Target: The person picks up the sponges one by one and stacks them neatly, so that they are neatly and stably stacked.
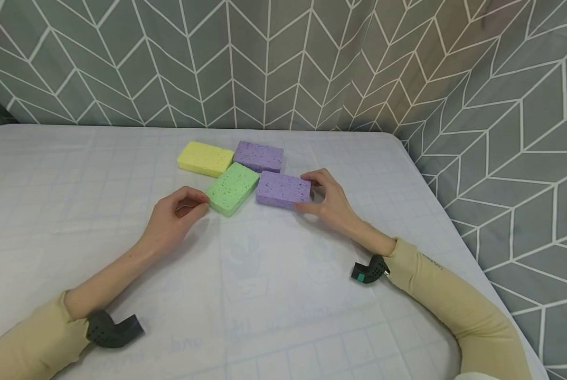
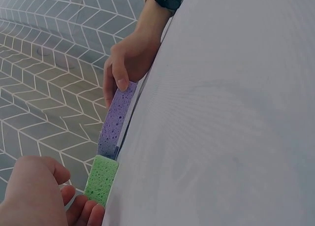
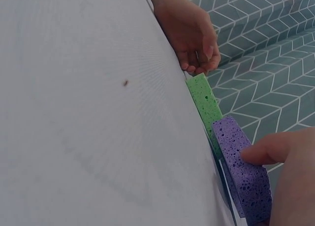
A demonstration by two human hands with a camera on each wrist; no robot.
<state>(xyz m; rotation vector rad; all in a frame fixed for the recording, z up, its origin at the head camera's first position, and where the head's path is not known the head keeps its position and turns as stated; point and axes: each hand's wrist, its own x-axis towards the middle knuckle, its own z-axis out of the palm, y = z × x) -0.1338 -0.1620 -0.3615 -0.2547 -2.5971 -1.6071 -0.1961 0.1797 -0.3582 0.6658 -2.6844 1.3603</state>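
Note:
My right hand holds a purple sponge by its right end, thumb at the near edge and fingers at the far edge. The thumb also shows against the sponge's pitted side in the right wrist view. A light green sponge lies at a slant just left of that purple one, their corners close together. At the green sponge's left corner is my left hand, its fingers loosely bent and the fingertips right at the edge. In the right wrist view this left hand has nothing between its fingers and thumb.
Behind the green sponge lie a yellow sponge on the left and a second purple sponge on the right. All rest on a white-covered table. A grey patterned curtain hangs along the back and right sides.

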